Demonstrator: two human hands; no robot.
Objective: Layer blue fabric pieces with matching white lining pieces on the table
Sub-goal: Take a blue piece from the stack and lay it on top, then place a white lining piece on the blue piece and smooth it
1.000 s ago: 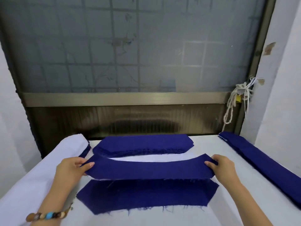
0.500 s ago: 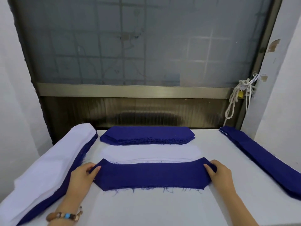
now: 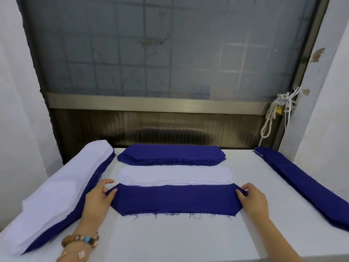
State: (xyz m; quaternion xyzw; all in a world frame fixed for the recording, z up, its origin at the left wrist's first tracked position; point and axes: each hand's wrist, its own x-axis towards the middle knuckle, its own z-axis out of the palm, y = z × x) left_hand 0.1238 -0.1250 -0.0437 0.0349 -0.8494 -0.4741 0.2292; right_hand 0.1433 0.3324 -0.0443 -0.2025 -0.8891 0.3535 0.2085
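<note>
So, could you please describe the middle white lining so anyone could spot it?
Below the window, on the table's middle, the white lining lies between the far blue stack and the near blue piece. Unlike the tall white pile at left, it is low.

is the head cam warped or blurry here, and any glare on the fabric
Head view: wide-angle warp splays the sides of the window frame outward toward the top; the light is soft and even, with only faint shadows by the left hand and right hand; no glare on the blue piece, and its frayed threads look sharp.
</note>
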